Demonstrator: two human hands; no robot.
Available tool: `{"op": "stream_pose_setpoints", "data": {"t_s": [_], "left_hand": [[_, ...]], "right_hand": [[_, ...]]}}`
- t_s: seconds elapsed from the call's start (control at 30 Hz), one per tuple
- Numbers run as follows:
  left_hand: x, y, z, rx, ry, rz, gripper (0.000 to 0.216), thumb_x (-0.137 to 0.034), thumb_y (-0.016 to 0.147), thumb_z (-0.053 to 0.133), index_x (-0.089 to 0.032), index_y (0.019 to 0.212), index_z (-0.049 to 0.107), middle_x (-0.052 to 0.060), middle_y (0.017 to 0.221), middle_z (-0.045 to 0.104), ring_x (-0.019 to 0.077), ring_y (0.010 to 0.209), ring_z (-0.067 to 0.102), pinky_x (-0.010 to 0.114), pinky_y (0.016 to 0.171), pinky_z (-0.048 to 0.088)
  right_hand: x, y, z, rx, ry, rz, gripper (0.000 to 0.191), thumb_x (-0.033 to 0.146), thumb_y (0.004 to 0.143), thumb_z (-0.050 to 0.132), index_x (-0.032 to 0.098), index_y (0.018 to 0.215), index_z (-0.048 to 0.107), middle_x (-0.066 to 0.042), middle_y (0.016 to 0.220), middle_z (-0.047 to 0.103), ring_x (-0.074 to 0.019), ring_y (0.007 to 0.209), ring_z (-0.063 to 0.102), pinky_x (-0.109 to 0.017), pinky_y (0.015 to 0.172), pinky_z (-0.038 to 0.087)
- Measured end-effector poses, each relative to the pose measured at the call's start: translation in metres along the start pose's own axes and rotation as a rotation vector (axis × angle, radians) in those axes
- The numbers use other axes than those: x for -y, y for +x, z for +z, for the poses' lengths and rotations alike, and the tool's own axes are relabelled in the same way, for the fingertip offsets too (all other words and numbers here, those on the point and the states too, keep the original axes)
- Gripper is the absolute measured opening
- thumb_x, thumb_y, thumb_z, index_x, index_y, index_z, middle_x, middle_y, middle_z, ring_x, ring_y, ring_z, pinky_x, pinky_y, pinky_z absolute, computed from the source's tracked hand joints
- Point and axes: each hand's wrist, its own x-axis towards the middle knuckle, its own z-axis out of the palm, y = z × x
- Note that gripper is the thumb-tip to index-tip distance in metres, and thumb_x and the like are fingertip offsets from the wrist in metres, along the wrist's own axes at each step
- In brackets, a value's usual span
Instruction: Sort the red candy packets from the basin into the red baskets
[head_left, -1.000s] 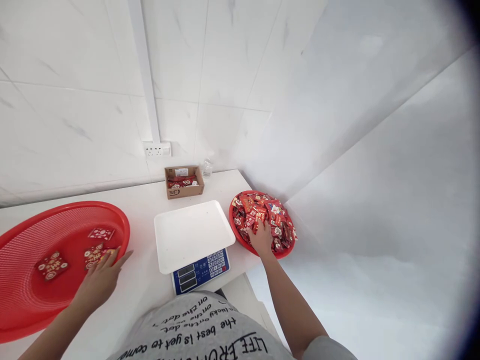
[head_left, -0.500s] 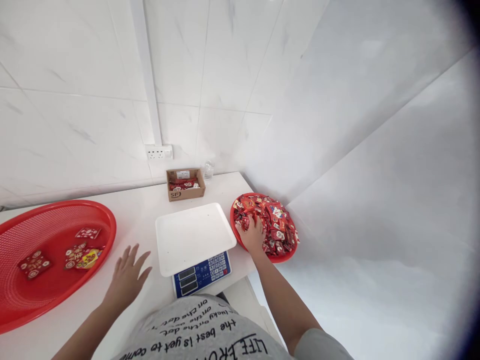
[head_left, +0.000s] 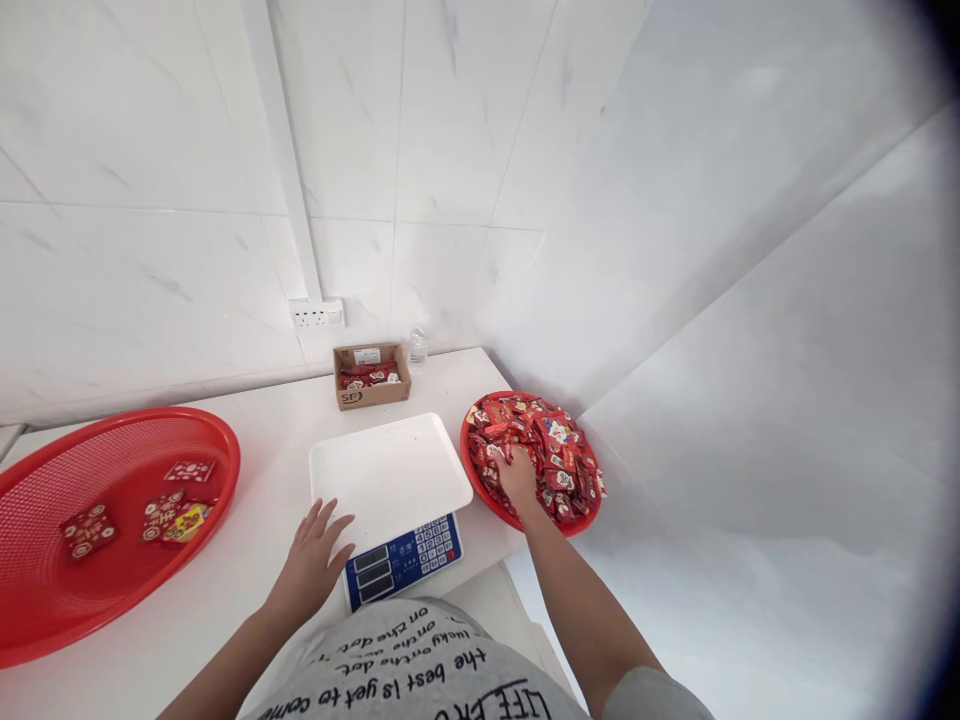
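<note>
My right hand (head_left: 517,480) reaches into a round red basket (head_left: 471,478) heaped with small red wrapped packets (head_left: 559,455). Its fingers are bent closed on a small red packet (head_left: 505,453) at the left side of the heap; the fingertips are partly hidden. Fingers spread, my left hand (head_left: 315,560) is held over the lower left corner of the white pan (head_left: 390,470) of a digital scale. Whether it touches the pan I cannot tell. No packets lie on the pan. Below it shows the scale's blue panel (head_left: 405,560) with keys and dark displays.
At the left stands a large red mesh basket (head_left: 229,460) with several packets, one of them yellow (head_left: 189,524). A small cardboard box (head_left: 373,394) holding red packets and a clear cup (head_left: 418,346) stand by the wall. A socket strip (head_left: 317,314) is above.
My left hand has moved right, from beside the large basket to the scale pan's corner. My right hand's fingers have curled in from spread over the packets, closing on one.
</note>
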Motion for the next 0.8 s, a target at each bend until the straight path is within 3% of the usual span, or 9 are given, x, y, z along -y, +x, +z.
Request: {"op": "stream_pose_setpoints", "data": {"t_s": [0.2, 0.37, 0.53, 0.67, 0.8], "left_hand": [[-0.031, 0.02, 0.003, 0.028, -0.141, -0.026, 0.036, -0.037, 0.083, 0.045, -0.024, 0.113, 0.06, 0.007, 0.138, 0.046, 0.0288, 0.136, 0.025, 0.051, 0.106, 0.031], [-0.057, 0.032, 0.005, 0.083, -0.257, -0.049, 0.037, -0.035, 0.08, 0.05, -0.024, 0.114, 0.059, 0.007, 0.138, 0.045, 0.0275, 0.137, 0.022, 0.048, 0.109, 0.025], [-0.067, 0.037, 0.002, 0.126, -0.346, -0.119, 0.044, -0.033, 0.075, 0.058, -0.022, 0.118, 0.056, 0.009, 0.142, 0.04, 0.0288, 0.138, 0.018, 0.046, 0.111, 0.016], [-0.067, 0.039, 0.0, 0.175, -0.311, -0.159, 0.051, -0.032, 0.074, 0.06, -0.022, 0.124, 0.052, 0.01, 0.145, 0.034, 0.0299, 0.139, 0.013, 0.047, 0.111, 0.011], [-0.071, 0.047, 0.002, 0.205, -0.299, -0.125, 0.058, -0.028, 0.073, 0.064, -0.028, 0.128, 0.048, 0.008, 0.148, 0.029, 0.0324, 0.139, 0.011, 0.051, 0.11, 0.006]], "right_hand": [[-0.006, 0.0, -0.028, -0.064, 0.462, 0.176, 0.04, 0.053, 0.077, 0.048, 0.018, 0.094, 0.06, -0.009, 0.098, 0.066, -0.0241, 0.09, 0.059, -0.035, 0.081, 0.044], [0.028, -0.011, -0.02, 0.227, 0.669, 0.053, 0.04, 0.053, 0.074, 0.056, 0.018, 0.092, 0.063, -0.006, 0.094, 0.068, -0.0218, 0.087, 0.061, -0.032, 0.078, 0.046], [0.068, -0.024, 0.023, 0.576, 0.634, -0.074, 0.033, 0.046, 0.075, 0.057, 0.017, 0.089, 0.064, -0.005, 0.086, 0.068, -0.0203, 0.082, 0.063, -0.033, 0.076, 0.048], [0.076, -0.026, 0.05, 0.539, 0.489, -0.182, 0.028, 0.03, 0.079, 0.053, 0.016, 0.1, 0.064, -0.01, 0.106, 0.065, -0.0216, 0.101, 0.059, -0.035, 0.091, 0.043], [0.068, -0.025, 0.054, 0.526, 0.441, -0.195, 0.034, 0.019, 0.078, 0.051, 0.018, 0.109, 0.062, -0.009, 0.117, 0.061, -0.0211, 0.113, 0.053, -0.035, 0.1, 0.037]]}}
